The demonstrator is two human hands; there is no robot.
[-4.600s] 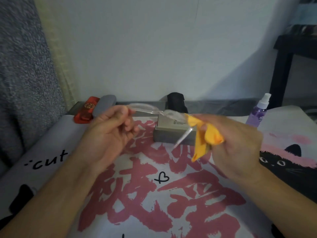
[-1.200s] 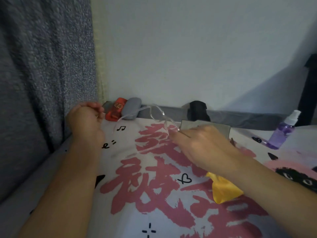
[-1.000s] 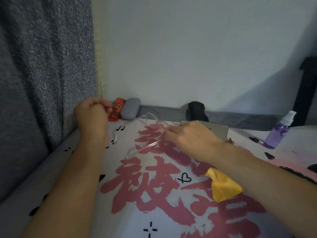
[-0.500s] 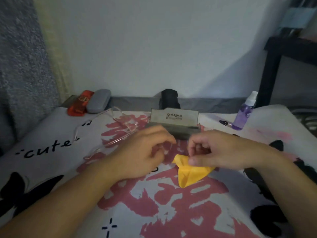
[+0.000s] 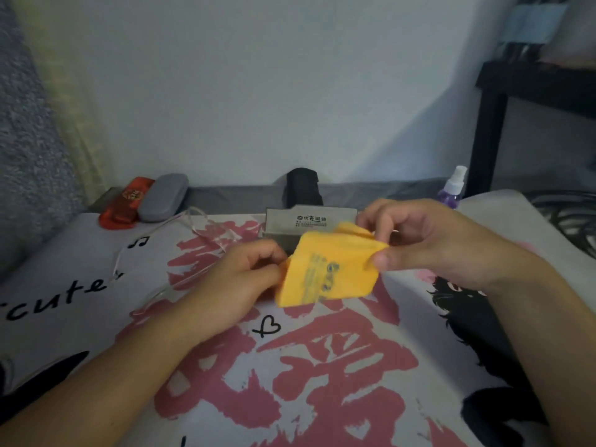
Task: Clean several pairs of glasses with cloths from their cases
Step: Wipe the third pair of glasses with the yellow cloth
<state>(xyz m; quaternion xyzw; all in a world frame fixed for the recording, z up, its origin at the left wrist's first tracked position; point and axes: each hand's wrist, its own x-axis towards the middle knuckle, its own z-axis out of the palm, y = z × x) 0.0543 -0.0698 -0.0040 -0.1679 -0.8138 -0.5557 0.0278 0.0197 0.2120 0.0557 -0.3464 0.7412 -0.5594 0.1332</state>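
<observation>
A yellow cleaning cloth (image 5: pixel 325 272) with dark print is stretched in the air between both hands. My left hand (image 5: pixel 238 282) pinches its left edge and my right hand (image 5: pixel 429 240) pinches its upper right corner. A clear-framed pair of glasses (image 5: pixel 206 230) lies unfolded on the printed sheet to the left of my left hand, untouched. Behind the cloth stands an open grey case (image 5: pixel 309 221) with printed lettering on its lid.
A red case (image 5: pixel 127 201) and a grey case (image 5: pixel 163 197) lie at the back left by the wall. A black case (image 5: pixel 301 188) stands at the back centre. A purple spray bottle (image 5: pixel 453 188) stands back right beside a black furniture leg (image 5: pixel 485 140).
The glasses were laid down on the sheet at the left. Both hands then came to the yellow cloth, lifted it off the sheet and spread it out.
</observation>
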